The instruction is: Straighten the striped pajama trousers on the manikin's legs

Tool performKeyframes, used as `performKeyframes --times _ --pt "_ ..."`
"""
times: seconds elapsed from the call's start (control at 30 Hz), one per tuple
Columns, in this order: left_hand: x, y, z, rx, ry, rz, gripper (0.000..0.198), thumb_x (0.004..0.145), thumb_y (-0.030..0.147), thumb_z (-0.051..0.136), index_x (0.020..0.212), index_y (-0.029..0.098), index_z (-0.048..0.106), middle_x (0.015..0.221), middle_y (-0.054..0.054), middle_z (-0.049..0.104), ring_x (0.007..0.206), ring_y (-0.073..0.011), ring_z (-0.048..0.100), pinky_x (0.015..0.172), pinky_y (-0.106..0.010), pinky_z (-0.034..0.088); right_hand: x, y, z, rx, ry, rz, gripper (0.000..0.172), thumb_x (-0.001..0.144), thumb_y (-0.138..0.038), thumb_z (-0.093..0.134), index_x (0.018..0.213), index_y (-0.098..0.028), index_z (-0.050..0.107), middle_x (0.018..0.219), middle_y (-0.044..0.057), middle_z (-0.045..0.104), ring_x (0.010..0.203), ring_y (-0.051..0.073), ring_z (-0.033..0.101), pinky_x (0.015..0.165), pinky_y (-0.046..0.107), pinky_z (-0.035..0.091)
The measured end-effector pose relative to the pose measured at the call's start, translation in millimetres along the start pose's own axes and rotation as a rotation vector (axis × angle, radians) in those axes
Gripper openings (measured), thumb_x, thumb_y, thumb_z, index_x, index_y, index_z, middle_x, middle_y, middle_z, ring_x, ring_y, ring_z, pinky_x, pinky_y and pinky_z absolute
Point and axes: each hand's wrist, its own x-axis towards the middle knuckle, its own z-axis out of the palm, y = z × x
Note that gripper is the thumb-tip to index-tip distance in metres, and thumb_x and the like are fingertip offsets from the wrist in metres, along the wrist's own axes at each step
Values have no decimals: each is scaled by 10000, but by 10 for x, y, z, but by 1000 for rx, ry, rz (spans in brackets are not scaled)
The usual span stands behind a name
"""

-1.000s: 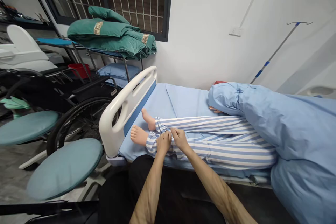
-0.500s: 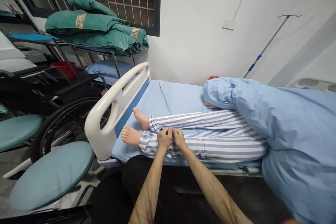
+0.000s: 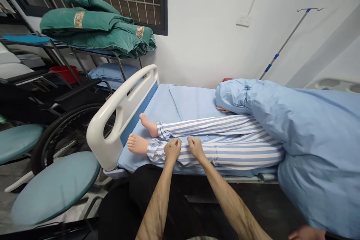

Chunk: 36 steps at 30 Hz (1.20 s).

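The left hand (image 3: 172, 150) and right hand (image 3: 196, 148), both curled into fists, sit over one pair of striped trousers (image 3: 236, 155) running three to nine o'clock; whether they pinch cloth I cannot tell. Hard tugging could twist the trousers. Two feet (image 3: 137, 144) lie near nine, one quilt (image 3: 298, 120) at three, two stools (image 3: 57, 187) at eight.

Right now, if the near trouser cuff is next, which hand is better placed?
Probably the left hand: it's over the near striped trouser leg, closer to the cuff and foot. The right hand is over that leg too, but farther up, toward the blue quilt.
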Motion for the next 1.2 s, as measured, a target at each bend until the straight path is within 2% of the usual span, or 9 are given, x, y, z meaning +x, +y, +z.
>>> performKeyframes --times 0.17,0.27,0.33,0.43,0.63,0.77,0.9,1.1,1.2 --pt "39 148 -4 -379 40 -37 399 837 340 464 507 190 296 486 43 311 524 -94 306 567 -240 235 -17 160 36 58 39 57 491 874 -527 377 511 -213 275 488 -46 275 504 93 287 507 252 236" --pt "13 315 95 -597 38 -43 405 845 399 425 514 207 294 484 43 323 515 -95 323 550 -235 271 1 156 17 139 45 92 484 863 -533 382 505 -219 299 485 -43 291 498 100 291 507 259 253" --pt "-29 400 185 -593 -1 -40 396 846 380 420 504 207 319 474 36 355 507 -96 330 551 -240 272 8 144 6 187 49 95 470 858 -525 393 508 -219 319 491 -40 307 499 102 290 510 263 262" --pt "-85 439 281 -403 20 -21 381 830 297 449 483 199 324 459 32 364 498 -93 299 568 -251 247 14 98 -2 241 54 89 452 846 -514 423 519 -214 340 504 -37 331 507 100 289 508 261 269" --pt "-94 377 282 -262 -3 55 398 831 269 460 472 191 306 450 31 349 490 -91 286 563 -250 227 11 -97 -147 188 33 42 474 860 -521 427 520 -210 317 505 -43 299 513 95 277 511 259 250" --pt "-106 346 298 -259 21 57 394 816 279 447 478 189 266 454 40 285 495 -91 244 561 -251 223 -38 -9 -258 119 62 51 488 869 -529 407 516 -213 289 506 -45 270 514 93 269 519 260 234" --pt "-98 405 280 -327 3 24 388 793 322 463 491 193 256 472 49 248 508 -87 244 556 -247 233 -77 190 -250 86 98 95 495 856 -540 414 507 -220 272 494 -47 251 505 96 260 516 266 217" --pt "-96 829 285 -710 136 -74 404 849 393 405 522 215 247 491 43 299 506 -85 309 522 -223 295 -44 267 -266 209 132 125 497 862 -541 398 492 -221 312 469 -34 311 492 108 296 502 268 269" --pt "-147 921 413 -656 64 -94 393 848 350 411 507 212 271 478 38 326 500 -87 324 524 -220 302 -21 235 -296 254 154 135 493 852 -551 414 497 -224 314 475 -27 326 491 111 294 491 274 279"
